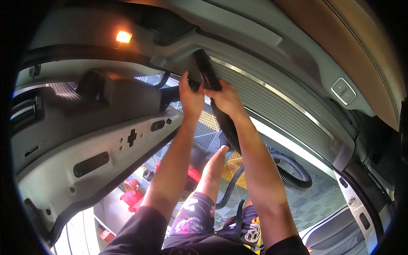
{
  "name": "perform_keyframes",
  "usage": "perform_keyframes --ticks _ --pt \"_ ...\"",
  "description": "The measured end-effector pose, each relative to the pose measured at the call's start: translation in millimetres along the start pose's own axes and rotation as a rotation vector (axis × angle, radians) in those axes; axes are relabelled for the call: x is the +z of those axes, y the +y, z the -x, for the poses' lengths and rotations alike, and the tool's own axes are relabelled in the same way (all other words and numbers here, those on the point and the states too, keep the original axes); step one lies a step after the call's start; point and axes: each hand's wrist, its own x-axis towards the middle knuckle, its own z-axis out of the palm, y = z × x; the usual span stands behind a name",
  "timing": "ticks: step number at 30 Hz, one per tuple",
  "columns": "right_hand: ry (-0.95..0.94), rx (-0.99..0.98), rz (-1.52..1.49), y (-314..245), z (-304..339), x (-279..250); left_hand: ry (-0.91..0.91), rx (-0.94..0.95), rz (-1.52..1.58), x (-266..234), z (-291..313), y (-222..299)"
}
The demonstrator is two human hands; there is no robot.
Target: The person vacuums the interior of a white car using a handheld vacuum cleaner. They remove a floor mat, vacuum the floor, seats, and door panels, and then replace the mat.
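Observation:
My right hand is wrapped around a black vacuum cleaner tube. The tube's far end rests at or just above the grey ribbed sill of a vehicle doorway; I cannot tell whether it touches. Below the hand, the tube runs down beside my right forearm. Just left of it, my left hand is raised with thumb and forefinger apart, holding nothing that I can see. Its remaining fingers are partly hidden. The left hand is nearest to the inner end of the open door.
A black ribbed hose curls over the grey and yellow tiled floor at right. A lit orange lamp glows at the upper left. Brown leather trim fills the upper right. Red objects stand beyond the door at lower left.

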Motion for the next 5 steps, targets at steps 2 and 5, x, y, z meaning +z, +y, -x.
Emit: perform_keyframes --ticks 2,5 --pt "0.024 0.014 -0.023 15 22 -18 -0.044 0.075 0.013 -1 -15 6" --pt "0.094 0.05 0.0 46 57 -53 -0.282 0.232 -0.077 19 -22 41"
